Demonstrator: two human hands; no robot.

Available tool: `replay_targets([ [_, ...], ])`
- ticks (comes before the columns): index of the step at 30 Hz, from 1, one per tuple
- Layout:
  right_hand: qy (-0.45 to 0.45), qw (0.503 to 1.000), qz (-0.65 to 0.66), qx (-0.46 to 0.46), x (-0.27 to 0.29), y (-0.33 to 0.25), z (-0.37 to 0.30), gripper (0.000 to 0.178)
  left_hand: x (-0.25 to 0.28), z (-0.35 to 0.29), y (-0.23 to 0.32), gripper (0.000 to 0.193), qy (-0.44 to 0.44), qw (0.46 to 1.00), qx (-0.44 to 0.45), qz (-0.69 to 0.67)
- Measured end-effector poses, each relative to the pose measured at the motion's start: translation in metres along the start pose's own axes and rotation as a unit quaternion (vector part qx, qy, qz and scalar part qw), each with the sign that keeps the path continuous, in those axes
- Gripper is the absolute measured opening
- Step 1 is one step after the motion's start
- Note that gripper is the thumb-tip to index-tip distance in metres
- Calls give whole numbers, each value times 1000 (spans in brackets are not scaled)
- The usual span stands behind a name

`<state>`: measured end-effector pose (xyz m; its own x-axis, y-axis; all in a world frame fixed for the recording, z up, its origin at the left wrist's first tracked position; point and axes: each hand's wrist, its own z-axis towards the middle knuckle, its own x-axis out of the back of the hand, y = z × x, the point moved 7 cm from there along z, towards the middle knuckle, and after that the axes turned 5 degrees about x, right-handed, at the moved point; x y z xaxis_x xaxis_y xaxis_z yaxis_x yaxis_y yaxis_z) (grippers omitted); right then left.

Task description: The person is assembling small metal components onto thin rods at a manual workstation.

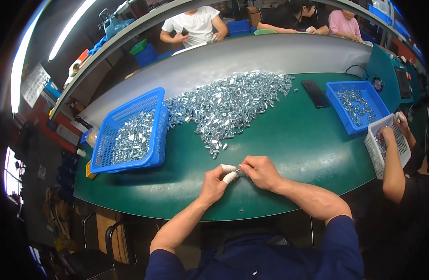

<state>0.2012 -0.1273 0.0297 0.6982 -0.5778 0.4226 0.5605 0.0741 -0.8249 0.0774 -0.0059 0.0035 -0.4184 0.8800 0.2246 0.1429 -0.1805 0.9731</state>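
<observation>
My left hand (pixel 215 183) has white wraps on its thumb and forefinger. Between those two wrapped tips it pinches a small metal piece (pixel 237 171), too small to make out in detail. My right hand (pixel 261 172) meets it from the right, thumb and finger closed together at the other end of the piece. Whether the right fingertips hold anything else is hidden. Both hands are over the near part of the green table (pixel 289 151). Just beyond them spreads a large heap of small silvery metal cylinders (pixel 228 105).
To the left, a tilted blue basket (pixel 159 140) holds more cylinders. At right are a black phone (pixel 315 93), a blue tray (pixel 338 109) of parts and a teal machine (pixel 382 70). A co-worker's hands reach into a white basket (pixel 380 161). Several people sit beyond the metal partition (pixel 312 53).
</observation>
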Motion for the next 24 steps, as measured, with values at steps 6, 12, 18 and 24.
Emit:
replay_targets([
  [6, -30, 991, 64, -117, -6, 15, 1, 30, 3, -4, 10, 20, 54, 992, -83, 74],
  [12, -31, 992, 70, -102, -7, 11, 5, 25, 8, 3, 2, 21, 56, 998, -15, -15],
  [18, 19, 991, 116, -66, -10, 14, 2, 19, 11, 3, 3, 22, 30, 999, -2, -42],
  [24, -38, 994, 49, -84, -12, 15, 3, 21, 10, 2, 4, 21, 22, 999, -32, 16],
])
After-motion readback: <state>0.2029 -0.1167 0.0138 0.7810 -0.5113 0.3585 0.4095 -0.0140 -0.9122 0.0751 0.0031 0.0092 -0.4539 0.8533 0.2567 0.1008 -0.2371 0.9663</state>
